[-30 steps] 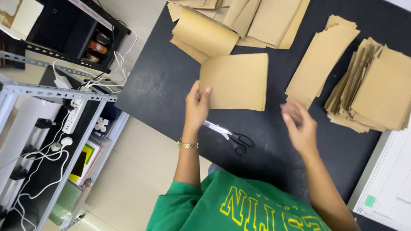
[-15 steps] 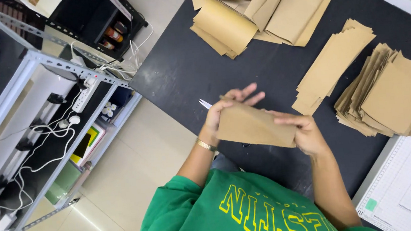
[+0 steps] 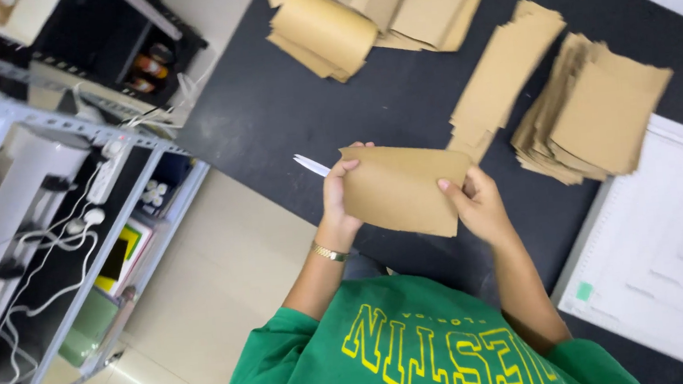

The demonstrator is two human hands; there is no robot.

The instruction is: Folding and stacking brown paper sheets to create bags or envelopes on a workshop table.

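Both hands hold one brown paper sheet (image 3: 403,187) up over the black table (image 3: 267,100). My left hand (image 3: 340,196), with a gold bracelet on its wrist, grips the sheet's left edge. My right hand (image 3: 474,201) pinches its right edge with the thumb on top. The sheet is tilted, its right end lower. A white scissor blade tip (image 3: 310,165) pokes out from behind my left hand; the rest of the scissors is hidden.
Two fanned stacks of brown sheets (image 3: 598,108) (image 3: 503,67) lie to the right on the table. Curled brown sheets (image 3: 327,24) are piled at the far edge. A white gridded board (image 3: 660,255) lies at the right. A metal shelf (image 3: 48,127) with cables stands at the left.
A second ago the sheet lay flat on the table under my left hand. Both hands have since picked it up and now hold it by its edges.
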